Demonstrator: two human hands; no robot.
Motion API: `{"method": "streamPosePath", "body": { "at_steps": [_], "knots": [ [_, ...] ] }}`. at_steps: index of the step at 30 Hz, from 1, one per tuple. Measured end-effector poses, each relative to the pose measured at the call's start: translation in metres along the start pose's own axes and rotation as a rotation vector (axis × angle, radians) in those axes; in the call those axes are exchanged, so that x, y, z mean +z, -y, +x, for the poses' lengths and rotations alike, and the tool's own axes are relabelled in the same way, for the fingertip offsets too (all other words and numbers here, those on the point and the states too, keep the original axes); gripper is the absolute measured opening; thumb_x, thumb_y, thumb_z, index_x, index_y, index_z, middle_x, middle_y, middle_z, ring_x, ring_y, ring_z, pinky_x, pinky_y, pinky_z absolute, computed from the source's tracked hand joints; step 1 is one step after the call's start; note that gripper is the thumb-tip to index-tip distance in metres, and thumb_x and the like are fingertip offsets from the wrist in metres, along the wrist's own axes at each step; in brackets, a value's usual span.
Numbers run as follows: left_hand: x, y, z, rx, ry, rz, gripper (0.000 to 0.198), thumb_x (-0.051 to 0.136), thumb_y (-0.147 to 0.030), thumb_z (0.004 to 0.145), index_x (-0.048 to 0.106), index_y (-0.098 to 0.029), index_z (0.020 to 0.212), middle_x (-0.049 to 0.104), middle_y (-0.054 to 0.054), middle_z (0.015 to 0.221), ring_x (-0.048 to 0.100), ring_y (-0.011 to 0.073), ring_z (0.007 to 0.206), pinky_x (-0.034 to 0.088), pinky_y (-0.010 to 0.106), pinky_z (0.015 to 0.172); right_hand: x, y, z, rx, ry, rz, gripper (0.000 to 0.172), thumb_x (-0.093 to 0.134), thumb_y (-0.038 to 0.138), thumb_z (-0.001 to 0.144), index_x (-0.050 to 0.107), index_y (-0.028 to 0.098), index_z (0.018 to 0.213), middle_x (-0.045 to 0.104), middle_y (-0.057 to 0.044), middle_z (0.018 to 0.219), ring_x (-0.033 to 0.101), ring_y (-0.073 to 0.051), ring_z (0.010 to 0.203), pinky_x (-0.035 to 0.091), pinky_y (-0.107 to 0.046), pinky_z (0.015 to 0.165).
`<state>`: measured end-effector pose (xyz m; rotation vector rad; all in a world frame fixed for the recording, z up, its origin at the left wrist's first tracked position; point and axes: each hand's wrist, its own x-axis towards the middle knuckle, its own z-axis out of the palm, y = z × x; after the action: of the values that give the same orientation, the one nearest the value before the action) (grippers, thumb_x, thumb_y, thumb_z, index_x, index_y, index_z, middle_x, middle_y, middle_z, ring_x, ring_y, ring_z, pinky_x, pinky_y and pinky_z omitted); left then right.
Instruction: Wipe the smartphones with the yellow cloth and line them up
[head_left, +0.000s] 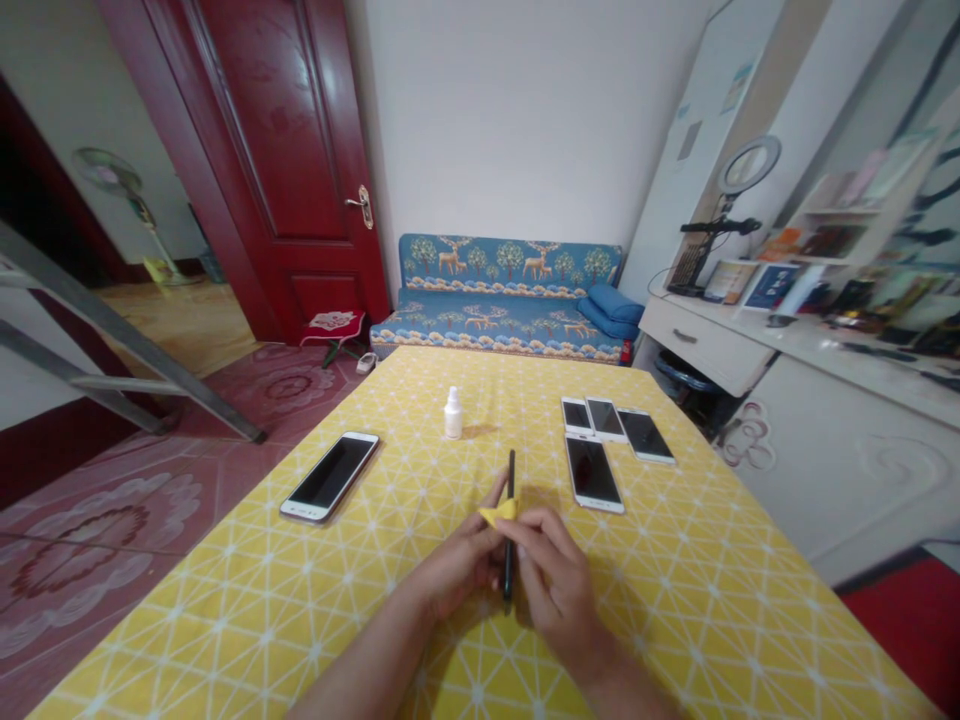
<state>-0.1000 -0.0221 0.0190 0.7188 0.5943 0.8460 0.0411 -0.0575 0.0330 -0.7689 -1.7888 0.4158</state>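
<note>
Over the middle of the table, a black phone [509, 575] stands on edge, so only its thin side shows. My left hand [466, 560] grips it from the left, fingers closed behind it. A small yellow cloth [501, 513] is folded over the phone's edge. Pinched against that edge, the cloth is in the fingers of my right hand [553, 570]. Beyond my hands stands a small white spray bottle [453, 414]. To the left lies a white phone [332, 477] with a dark screen. The phone's two faces are hidden from me.
Several phones lie grouped at the right, the nearest a white-framed phone [593, 473]. A yellow patterned tablecloth [315, 620] covers the table. Behind it is a blue sofa [487, 310]. A white dresser [705, 335] stands right; a metal ladder [127, 384] leans at left.
</note>
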Motion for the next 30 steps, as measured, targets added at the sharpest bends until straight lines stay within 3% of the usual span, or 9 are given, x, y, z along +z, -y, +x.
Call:
{"method": "streamPosePath", "body": {
  "at_steps": [4, 7, 12, 18, 22, 26, 28, 30],
  "knots": [
    [0.005, -0.007, 0.000, -0.002, -0.075, -0.116, 0.040, 0.055, -0.045, 0.086, 0.065, -0.019, 0.114, 0.069, 0.004, 0.081, 0.065, 0.0166, 0.075, 0.049, 0.024, 0.071, 0.007, 0.008, -0.003, -0.100, 0.125, -0.034, 0.050, 0.039, 0.006, 0.089, 0.053, 0.026, 0.132, 0.055, -0.007, 0.093, 0.057, -0.017, 0.083, 0.050, -0.029, 0.070],
    [0.006, -0.010, -0.003, -0.093, -0.015, -0.174, 0.059, 0.040, -0.058, 0.089, 0.070, -0.008, 0.095, 0.070, 0.009, 0.083, 0.066, 0.0194, 0.080, 0.049, 0.025, 0.075, 0.011, 0.007, -0.005, -0.138, 0.154, -0.118, 0.054, 0.039, 0.006, 0.088, 0.048, 0.026, 0.137, 0.056, -0.007, 0.094, 0.057, -0.017, 0.083, 0.051, -0.033, 0.076],
    [0.006, -0.011, -0.005, -0.115, 0.047, -0.246, 0.075, 0.040, -0.072, 0.081, 0.067, -0.005, 0.102, 0.071, 0.016, 0.090, 0.068, 0.0229, 0.086, 0.050, 0.029, 0.082, 0.011, 0.005, -0.007, -0.156, 0.185, -0.218, 0.054, 0.040, 0.006, 0.087, 0.049, 0.027, 0.136, 0.058, -0.007, 0.093, 0.057, -0.019, 0.085, 0.050, -0.036, 0.077],
    [0.007, -0.017, -0.004, 0.065, -0.114, -0.202, 0.074, 0.037, -0.071, 0.082, 0.068, -0.006, 0.101, 0.071, 0.016, 0.093, 0.068, 0.0240, 0.085, 0.051, 0.032, 0.080, 0.009, -0.003, -0.005, -0.110, 0.144, -0.270, 0.046, 0.041, 0.006, 0.088, 0.058, 0.025, 0.126, 0.058, -0.007, 0.089, 0.056, -0.019, 0.080, 0.049, -0.035, 0.071],
    [0.007, -0.010, -0.004, 0.003, -0.126, -0.054, 0.078, 0.033, -0.074, 0.080, 0.069, -0.007, 0.098, 0.071, 0.017, 0.095, 0.064, 0.0281, 0.100, 0.047, 0.036, 0.091, 0.014, -0.010, -0.004, -0.115, 0.089, -0.277, 0.046, 0.042, 0.007, 0.091, 0.054, 0.026, 0.130, 0.058, -0.006, 0.088, 0.055, -0.018, 0.082, 0.049, -0.033, 0.071],
    [0.010, -0.001, -0.009, 0.022, -0.092, 0.195, 0.066, 0.040, -0.067, 0.083, 0.069, -0.012, 0.105, 0.069, 0.013, 0.106, 0.052, 0.0251, 0.119, 0.033, 0.032, 0.105, 0.012, -0.013, 0.000, 0.004, -0.002, -0.264, 0.033, 0.047, 0.013, 0.092, 0.063, 0.025, 0.117, 0.057, -0.005, 0.086, 0.055, -0.017, 0.081, 0.048, -0.031, 0.071],
    [0.014, -0.001, -0.014, 0.103, -0.043, 0.335, 0.054, 0.049, -0.057, 0.085, 0.066, -0.014, 0.113, 0.067, 0.011, 0.109, 0.051, 0.0233, 0.119, 0.033, 0.029, 0.104, 0.005, -0.016, 0.003, 0.040, -0.052, -0.303, 0.031, 0.049, 0.016, 0.092, 0.064, 0.026, 0.117, 0.057, -0.004, 0.087, 0.055, -0.017, 0.082, 0.047, -0.031, 0.072],
    [0.019, -0.005, -0.018, 0.113, 0.044, 0.431, 0.051, 0.052, -0.051, 0.086, 0.061, -0.015, 0.122, 0.068, 0.011, 0.100, 0.060, 0.0228, 0.101, 0.043, 0.030, 0.090, -0.006, -0.021, 0.006, 0.023, -0.102, -0.351, 0.037, 0.046, 0.015, 0.093, 0.060, 0.028, 0.124, 0.057, -0.005, 0.093, 0.055, -0.018, 0.087, 0.047, -0.033, 0.076]
  ]
}}
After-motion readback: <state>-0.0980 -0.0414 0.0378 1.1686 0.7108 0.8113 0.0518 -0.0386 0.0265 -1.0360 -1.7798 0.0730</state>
